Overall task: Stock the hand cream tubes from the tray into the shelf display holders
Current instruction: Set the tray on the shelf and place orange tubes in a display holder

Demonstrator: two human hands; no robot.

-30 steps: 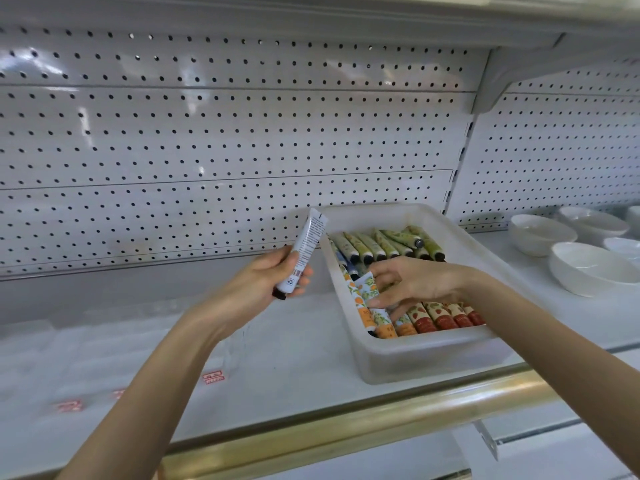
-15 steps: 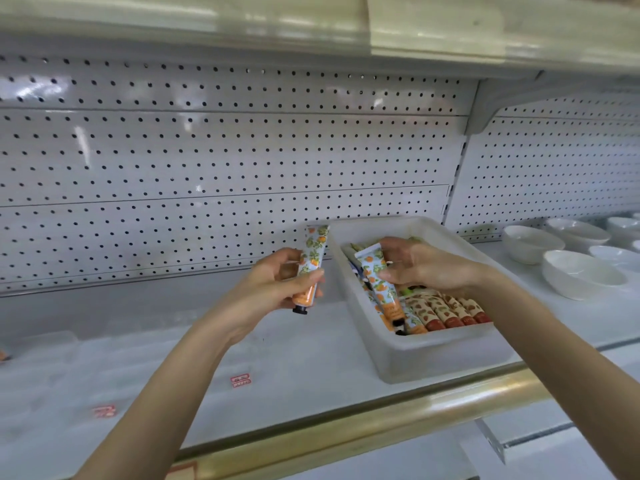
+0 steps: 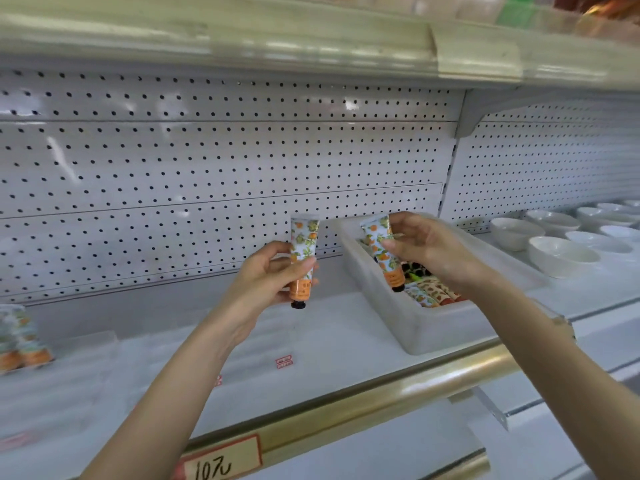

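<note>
Hand cream tube (image 3: pixel 304 237) gripped upright in left hand (image 3: pixel 270 275), another tube (image 3: pixel 372 233) pinched in right hand (image 3: pixel 429 251) above tray (image 3: pixel 415 330); display holders (image 3: pixel 86 341), apparently at 9 o'clock, nearer the left.

left tube (image 3: pixel 304 237), right tube (image 3: pixel 373 233): smooth printed plastic, slight sheen
tray (image 3: pixel 433 330): frosted translucent plastic, matt
back panel (image 3: pixel 207 161): perforated painted metal, glossy, shows reflections
rail (image 3: pixel 398 386): brass-look metal, brushed, shiny
shelf (image 3: pixel 329 341): white, smooth, matt; material unclear
holders (image 3: pixel 69 348), left: clear plastic, faint glare
bowls (image 3: pixel 561 256), right: white, glossy, ceramic-looking
price tag (image 3: pixel 221 460), near: paper, matt, handwritten
</note>
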